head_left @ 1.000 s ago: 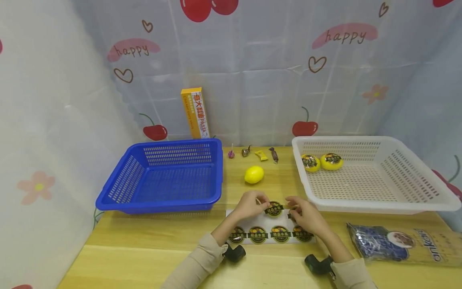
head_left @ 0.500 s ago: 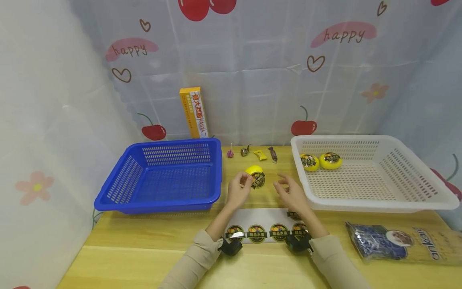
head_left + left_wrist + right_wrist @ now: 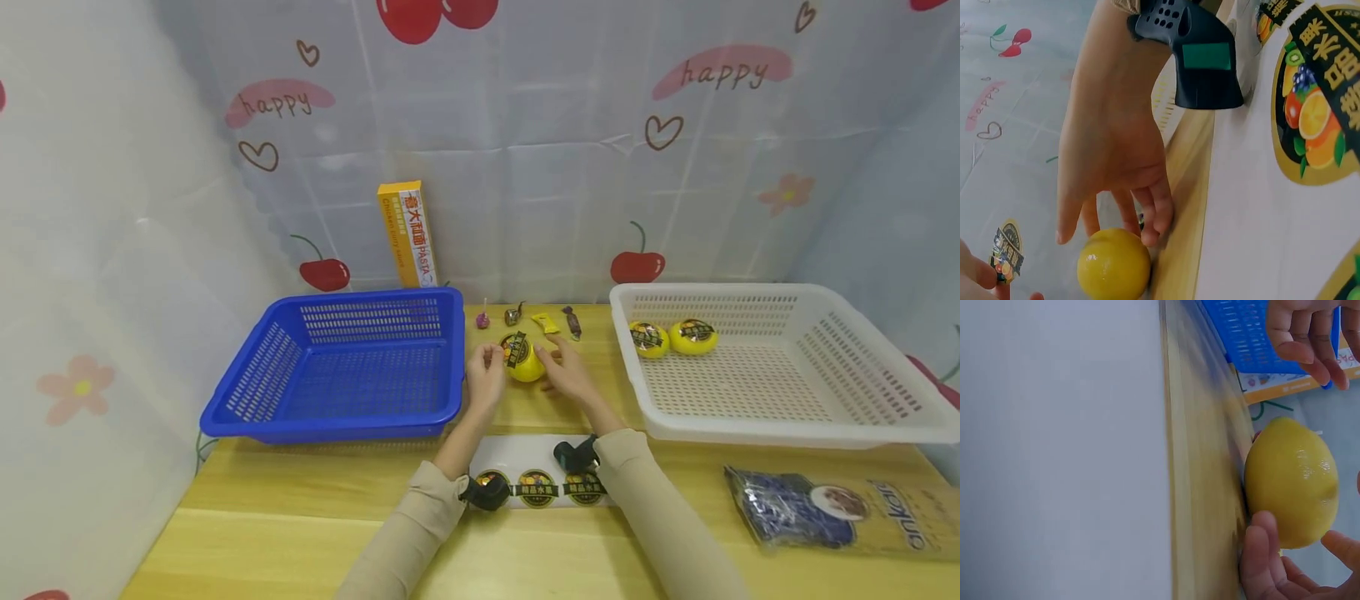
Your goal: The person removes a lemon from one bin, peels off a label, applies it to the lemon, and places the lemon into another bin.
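In the head view my left hand [image 3: 486, 379] pinches a round black-and-gold fruit sticker [image 3: 515, 348] by its edge. The sticker overlaps the yellow lemon [image 3: 528, 372] there, while the left wrist view has the sticker [image 3: 1007, 253] held up apart from the lemon [image 3: 1113, 265]. Reaching in from the right, my right hand [image 3: 570, 375] has its fingers spread at the lemon's side. Its fingertips [image 3: 1264, 525] lie right at the fruit in the right wrist view. Below both hands, a white sheet [image 3: 517, 452] carries a row of the same stickers, partly covered by the right forearm.
A blue basket [image 3: 333, 429] stands on the left. The white basket [image 3: 795, 429] on the right holds two stickered lemons [image 3: 671, 337]. Small candies [image 3: 545, 322] line the table's back, near an upright pasta box [image 3: 408, 235]. A pasta bag [image 3: 840, 510] lies front right.
My left hand has peeled a sticker off the sheet and carried it forward to the lemon. My right hand has moved from the sheet up to the lemon's right side.
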Action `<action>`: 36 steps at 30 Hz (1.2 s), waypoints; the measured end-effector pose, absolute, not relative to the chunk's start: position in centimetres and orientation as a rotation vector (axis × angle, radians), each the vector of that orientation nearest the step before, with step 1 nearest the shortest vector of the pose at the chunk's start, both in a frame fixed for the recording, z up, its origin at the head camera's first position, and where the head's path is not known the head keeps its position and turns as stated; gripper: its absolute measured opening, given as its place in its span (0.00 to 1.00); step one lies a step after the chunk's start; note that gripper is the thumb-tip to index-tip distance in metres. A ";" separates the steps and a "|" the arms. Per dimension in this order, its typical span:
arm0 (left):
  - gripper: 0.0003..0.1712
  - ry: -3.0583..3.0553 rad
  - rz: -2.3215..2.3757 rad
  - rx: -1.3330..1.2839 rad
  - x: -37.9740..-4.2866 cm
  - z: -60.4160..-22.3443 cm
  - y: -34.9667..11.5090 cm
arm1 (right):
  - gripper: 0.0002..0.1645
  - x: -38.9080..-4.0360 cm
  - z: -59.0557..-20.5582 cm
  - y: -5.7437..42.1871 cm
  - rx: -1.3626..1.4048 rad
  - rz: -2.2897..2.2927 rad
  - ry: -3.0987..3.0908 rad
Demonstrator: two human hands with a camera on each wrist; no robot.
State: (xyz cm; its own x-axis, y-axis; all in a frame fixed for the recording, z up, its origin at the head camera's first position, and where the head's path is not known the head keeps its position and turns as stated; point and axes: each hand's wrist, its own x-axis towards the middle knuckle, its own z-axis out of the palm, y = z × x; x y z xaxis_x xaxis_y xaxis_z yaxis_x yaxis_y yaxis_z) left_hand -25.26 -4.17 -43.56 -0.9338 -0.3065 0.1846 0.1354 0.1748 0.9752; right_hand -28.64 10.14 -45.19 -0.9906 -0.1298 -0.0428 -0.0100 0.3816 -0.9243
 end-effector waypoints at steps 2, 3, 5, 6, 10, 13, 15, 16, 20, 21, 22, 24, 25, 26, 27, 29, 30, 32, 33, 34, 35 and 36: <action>0.09 -2.108 -1.821 0.184 -25.4 -43.6 -4.2 | 0.38 -29.1 -45.3 10.0 -0.128 -1.693 2.481; 0.09 -2.104 -1.821 0.193 -25.5 -43.7 -4.2 | 0.39 -29.3 -45.4 9.9 -0.137 -1.688 2.470; 0.09 -2.099 -1.820 0.208 -25.6 -43.7 -4.2 | 0.39 -29.6 -45.5 9.7 -0.152 -1.671 2.450; 0.09 -2.097 -1.818 0.210 -25.7 -43.8 -4.2 | 0.38 -29.8 -45.5 9.7 -0.164 -1.657 2.443; 0.08 -2.089 -1.814 0.201 -25.7 -43.9 -4.3 | 0.36 -30.4 -45.7 9.5 -0.166 -1.654 2.395; 0.08 -2.080 -1.819 0.192 -25.7 -43.9 -4.3 | 0.34 -30.6 -45.9 9.3 -0.144 -1.680 2.370; 0.07 -2.076 -1.822 0.186 -25.7 -44.0 -4.2 | 0.33 -30.6 -45.9 9.3 -0.126 -1.713 2.358; 0.07 -2.074 -1.822 0.186 -25.7 -44.0 -4.2 | 0.33 -30.7 -46.0 9.3 -0.107 -1.742 2.345; 0.07 -2.072 -1.819 0.182 -25.8 -44.1 -4.0 | 0.30 -30.7 -46.5 9.4 0.006 -1.892 2.251; 0.07 -2.072 -1.818 0.181 -25.8 -44.1 -4.0 | 0.30 -30.6 -46.6 9.5 0.027 -1.931 2.219; 0.07 -2.070 -1.815 0.180 -25.8 -44.2 -4.0 | 0.29 -30.6 -46.7 9.6 0.042 -1.972 2.173; 0.08 -2.062 -1.825 0.173 -25.8 -44.1 -3.9 | 0.28 -30.6 -46.9 9.8 0.038 -2.040 2.094; 0.08 -2.058 -1.832 0.168 -25.9 -44.1 -3.9 | 0.28 -30.6 -46.9 10.0 0.029 -2.065 2.058; 0.08 -2.054 -1.840 0.164 -25.9 -44.0 -3.9 | 0.27 -30.6 -46.9 10.1 0.010 -2.089 2.021; 0.08 -2.052 -1.844 0.160 -26.0 -43.9 -3.9 | 0.27 -30.6 -46.8 10.2 -0.004 -2.115 1.973; 0.08 -2.048 -1.855 0.153 -26.0 -43.8 -3.9 | 0.29 -30.5 -46.4 10.3 -0.012 -2.176 1.867; 0.08 -2.053 -1.855 0.152 -26.0 -43.7 -3.8 | 0.30 -30.5 -46.1 10.3 -0.024 -2.211 1.798; 0.08 -2.073 -1.842 0.140 -26.0 -43.4 -3.8 | 0.34 -30.3 -45.5 10.3 -0.035 -2.290 1.620; 0.08 -2.086 -1.832 0.127 -26.0 -43.3 -3.8 | 0.37 -30.2 -45.2 10.3 -0.036 -2.324 1.533; 0.08 -2.106 -1.816 0.107 -26.0 -43.2 -3.8 | 0.41 -30.1 -45.0 10.4 -0.044 -2.348 1.462; 0.08 -2.137 -1.787 0.087 -26.0 -43.0 -3.8 | 0.43 -30.0 -44.8 10.4 -0.052 -2.369 1.397; 0.09 -2.172 -1.747 0.063 -26.0 -42.8 -3.8 | 0.46 -30.0 -44.6 10.4 -0.054 -2.381 1.358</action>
